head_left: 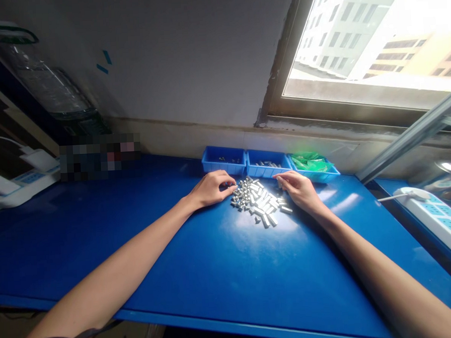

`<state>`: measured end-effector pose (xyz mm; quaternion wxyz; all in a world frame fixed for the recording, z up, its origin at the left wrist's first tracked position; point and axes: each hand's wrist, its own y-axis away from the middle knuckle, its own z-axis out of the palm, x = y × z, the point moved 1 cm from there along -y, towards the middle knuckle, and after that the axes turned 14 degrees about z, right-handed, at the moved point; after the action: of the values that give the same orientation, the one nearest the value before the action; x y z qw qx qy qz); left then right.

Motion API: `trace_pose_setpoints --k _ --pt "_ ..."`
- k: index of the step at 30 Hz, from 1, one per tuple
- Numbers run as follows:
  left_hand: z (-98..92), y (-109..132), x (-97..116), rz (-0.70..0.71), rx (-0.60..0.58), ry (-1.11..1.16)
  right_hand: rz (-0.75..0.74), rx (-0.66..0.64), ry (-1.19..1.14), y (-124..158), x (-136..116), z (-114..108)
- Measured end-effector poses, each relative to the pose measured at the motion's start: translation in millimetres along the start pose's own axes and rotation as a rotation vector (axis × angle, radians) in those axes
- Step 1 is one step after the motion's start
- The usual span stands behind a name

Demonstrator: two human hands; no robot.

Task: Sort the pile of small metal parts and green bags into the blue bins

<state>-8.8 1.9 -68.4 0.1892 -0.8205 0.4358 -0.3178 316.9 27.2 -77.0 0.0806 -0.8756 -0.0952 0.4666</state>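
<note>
A pile of small shiny metal parts lies on the blue table, with short nut-like pieces point(242, 194) on its left side and longer metal spacers point(265, 203) on its right. My left hand point(212, 188) rests at the pile's left edge, thumb and fingers pinched together; what they hold, if anything, is too small to make out. At the right edge, my right hand point(297, 188) is closed in a pinch, with a small metal piece point(279, 184) showing under its fingertips. Just behind the pile stand a left blue bin point(224, 166) and a middle blue bin point(269, 172), each with some small parts inside.
A third blue bin point(318, 175) holds green plastic bags point(309, 161). Power strips lie at the left point(26, 187) and right point(439, 213). A large clear bottle point(50, 82) leans at the back left. A metal bar point(408, 134) slants down on the right, by the window.
</note>
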Motion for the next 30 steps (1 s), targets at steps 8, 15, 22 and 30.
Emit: trace_pose_setpoints --k 8,15,22,30 --pt "2.5 0 -6 -0.022 0.029 0.035 0.19 -0.111 -0.053 6 -4 -4" --pt "2.3 0 -7 -0.022 0.061 0.003 0.246 -0.101 -0.322 7 -16 -7" --pt "2.3 1 -7 -0.023 0.069 0.022 0.181 -0.042 -0.578 8 -22 0" --pt "1.7 -1 -6 -0.101 0.104 0.084 0.09 -0.034 -0.363 13 -21 2"
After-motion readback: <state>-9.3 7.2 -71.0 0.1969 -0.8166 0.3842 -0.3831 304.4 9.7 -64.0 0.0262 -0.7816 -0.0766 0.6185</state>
